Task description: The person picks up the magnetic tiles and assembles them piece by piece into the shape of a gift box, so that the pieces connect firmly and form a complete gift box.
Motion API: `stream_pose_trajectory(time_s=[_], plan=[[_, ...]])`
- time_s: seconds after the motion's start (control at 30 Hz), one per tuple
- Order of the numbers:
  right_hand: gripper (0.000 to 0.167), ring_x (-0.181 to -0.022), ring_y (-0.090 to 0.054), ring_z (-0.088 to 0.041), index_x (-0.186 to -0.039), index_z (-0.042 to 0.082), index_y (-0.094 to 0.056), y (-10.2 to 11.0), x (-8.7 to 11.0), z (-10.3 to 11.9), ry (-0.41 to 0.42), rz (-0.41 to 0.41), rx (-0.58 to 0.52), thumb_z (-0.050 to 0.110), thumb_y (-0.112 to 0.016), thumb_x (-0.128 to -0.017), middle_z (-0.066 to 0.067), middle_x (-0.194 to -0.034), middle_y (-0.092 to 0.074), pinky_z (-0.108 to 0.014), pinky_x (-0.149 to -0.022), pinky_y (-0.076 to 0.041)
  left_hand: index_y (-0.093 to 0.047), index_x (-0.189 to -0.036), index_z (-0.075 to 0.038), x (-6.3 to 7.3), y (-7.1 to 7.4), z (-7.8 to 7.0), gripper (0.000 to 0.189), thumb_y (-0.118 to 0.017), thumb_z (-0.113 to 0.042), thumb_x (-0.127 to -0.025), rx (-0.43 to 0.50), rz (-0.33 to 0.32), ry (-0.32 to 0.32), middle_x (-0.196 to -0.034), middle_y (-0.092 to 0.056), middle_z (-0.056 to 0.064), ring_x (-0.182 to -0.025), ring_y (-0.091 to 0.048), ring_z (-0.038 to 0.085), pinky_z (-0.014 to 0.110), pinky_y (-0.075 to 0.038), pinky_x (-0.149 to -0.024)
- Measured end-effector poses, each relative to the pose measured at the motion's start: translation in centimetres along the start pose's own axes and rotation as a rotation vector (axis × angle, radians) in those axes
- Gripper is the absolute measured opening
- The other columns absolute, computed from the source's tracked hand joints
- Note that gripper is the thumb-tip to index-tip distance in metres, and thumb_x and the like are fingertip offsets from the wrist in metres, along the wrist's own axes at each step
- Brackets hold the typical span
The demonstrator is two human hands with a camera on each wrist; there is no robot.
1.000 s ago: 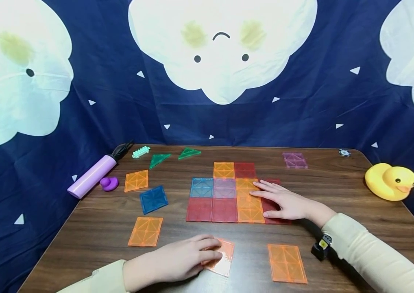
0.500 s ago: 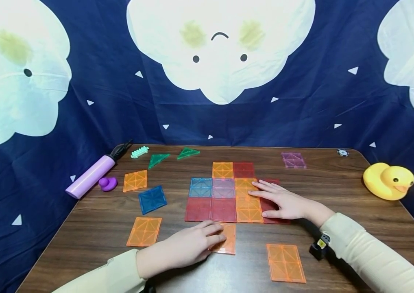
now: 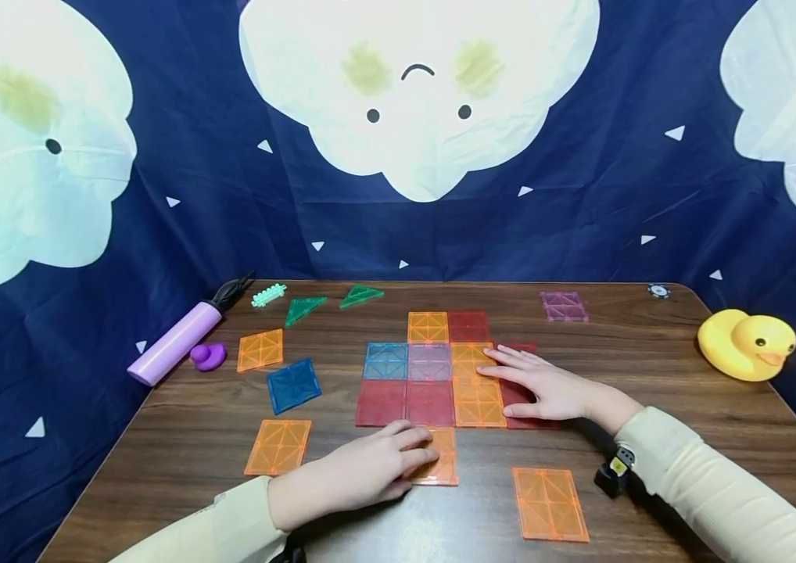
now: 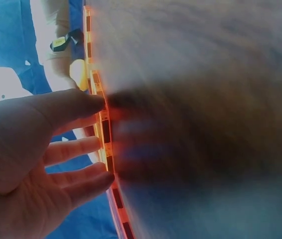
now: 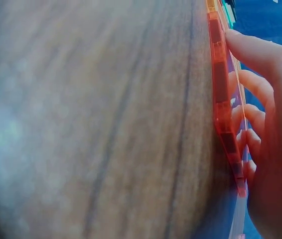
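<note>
My left hand rests its fingertips and thumb on an orange square magnetic tile, partly covering it. The tile's far edge appears to meet a red tile in a flat patchwork of square tiles. Seen from the left wrist, the thumb and fingers touch the tile from above without curling round it. With spread fingers, my right hand lies on the patchwork's right side, touching an orange tile and covering part of the red tiles beside it. The blue tile and purple tile are uncovered.
Loose orange tiles lie left and right of the left hand. Farther left are a dark blue tile, a purple duck and a lilac cylinder. A yellow duck sits at the right edge.
My left hand has slid the orange tile away from me, up to the red tiles. It was tilted before and now lies nearly square with them. My right hand has stayed in place.
</note>
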State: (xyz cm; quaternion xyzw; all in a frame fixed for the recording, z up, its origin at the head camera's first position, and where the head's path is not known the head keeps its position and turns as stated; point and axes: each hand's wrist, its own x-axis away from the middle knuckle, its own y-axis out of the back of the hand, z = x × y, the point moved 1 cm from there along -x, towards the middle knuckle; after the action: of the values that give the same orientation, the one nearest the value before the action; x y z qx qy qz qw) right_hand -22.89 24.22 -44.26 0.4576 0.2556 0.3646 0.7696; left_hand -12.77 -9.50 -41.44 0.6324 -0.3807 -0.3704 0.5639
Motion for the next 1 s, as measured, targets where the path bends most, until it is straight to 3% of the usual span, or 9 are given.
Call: stream_pose_trajectory(time_s=[0.13,0.23,0.4,0.53,0.63,0.73,0.83,1.0], plan=[[0.068,-0.151,-0.018,-0.043,-0.156,0.013,-0.043,0.1,-0.1,0.1,0.007,0.006,-0.006,0.041,-0.066,-0.099,-0.020,-0.165,-0.024,-0.068,-0.115,-0.016,-0.062,-0.138,-0.012,0.0,-0.1,0.0,0.042,-0.069,-0.025,-0.099,0.014,-0.006,-0.005,-0.138,-0.058,0.008,-0.126,-0.052,0.024,0.033,-0.048,-0.102],[0.068,-0.152,-0.017,-0.043,-0.156,0.014,-0.043,0.1,-0.2,0.2,0.003,0.010,-0.011,0.041,-0.066,-0.099,-0.019,-0.165,-0.024,-0.068,-0.115,-0.016,-0.060,-0.140,-0.014,0.0,0.0,0.2,0.043,-0.068,-0.026,-0.099,0.035,0.027,0.008,-0.140,-0.056,0.006,-0.126,-0.051,0.022,0.032,-0.049,-0.101],[0.068,-0.152,-0.017,-0.042,-0.157,0.015,-0.043,0.1,-0.1,0.1,-0.011,0.014,-0.014,0.041,-0.067,-0.098,-0.018,-0.166,-0.024,-0.068,-0.115,-0.016,-0.061,-0.140,-0.014,-0.5,0.9,1.5,0.044,-0.070,-0.026,-0.098,0.168,0.100,0.049,-0.141,-0.056,0.003,-0.126,-0.050,0.018,0.031,-0.046,-0.103],[0.069,-0.152,-0.017,-0.041,-0.157,0.017,-0.043,0.2,0.0,0.1,-0.022,0.017,-0.004,0.044,-0.067,-0.098,-0.016,-0.166,-0.024,-0.067,-0.115,-0.017,-0.061,-0.140,-0.011,-1.6,1.5,3.2,0.044,-0.069,-0.026,-0.098,0.241,0.056,0.127,-0.143,-0.054,0.007,-0.132,-0.048,0.024,0.038,-0.042,-0.110],[0.070,-0.152,-0.017,-0.040,-0.157,0.018,-0.044,0.3,0.0,0.2,-0.034,0.020,-0.001,0.046,-0.067,-0.097,-0.015,-0.166,-0.024,-0.067,-0.116,-0.018,-0.055,-0.146,-0.009,-2.4,1.4,4.5,0.052,-0.067,-0.030,-0.099,0.220,0.033,0.203,-0.152,-0.047,0.014,-0.141,-0.040,0.038,0.051,-0.036,-0.114],[0.071,-0.152,-0.018,-0.040,-0.156,0.019,-0.044,0.4,0.0,0.3,-0.046,0.027,0.006,0.048,-0.067,-0.096,-0.015,-0.166,-0.024,-0.067,-0.115,-0.020,-0.047,-0.153,-0.011,-3.0,1.0,5.4,0.062,-0.065,-0.037,-0.101,0.219,0.082,0.295,-0.160,-0.036,0.017,-0.146,-0.028,0.048,0.062,-0.030,-0.113],[0.070,-0.151,-0.021,-0.041,-0.156,0.018,-0.045,0.5,0.0,0.5,-0.045,0.031,0.030,0.048,-0.067,-0.096,-0.016,-0.165,-0.027,-0.066,-0.114,-0.024,-0.043,-0.156,-0.014,-3.3,0.6,5.7,0.066,-0.063,-0.043,-0.101,0.216,0.145,0.365,-0.164,-0.029,0.017,-0.148,-0.023,0.048,0.066,-0.029,-0.112],[0.064,-0.144,-0.036,-0.038,-0.150,0.015,-0.052,1.4,0.5,2.4,-0.017,-0.010,0.064,0.042,-0.071,-0.095,-0.016,-0.156,-0.043,-0.064,-0.109,-0.034,-0.044,-0.156,-0.015,-3.5,0.5,5.7,0.066,-0.064,-0.044,-0.100,0.198,0.161,0.392,-0.163,-0.031,0.015,-0.147,-0.026,0.047,0.066,-0.030,-0.111]])
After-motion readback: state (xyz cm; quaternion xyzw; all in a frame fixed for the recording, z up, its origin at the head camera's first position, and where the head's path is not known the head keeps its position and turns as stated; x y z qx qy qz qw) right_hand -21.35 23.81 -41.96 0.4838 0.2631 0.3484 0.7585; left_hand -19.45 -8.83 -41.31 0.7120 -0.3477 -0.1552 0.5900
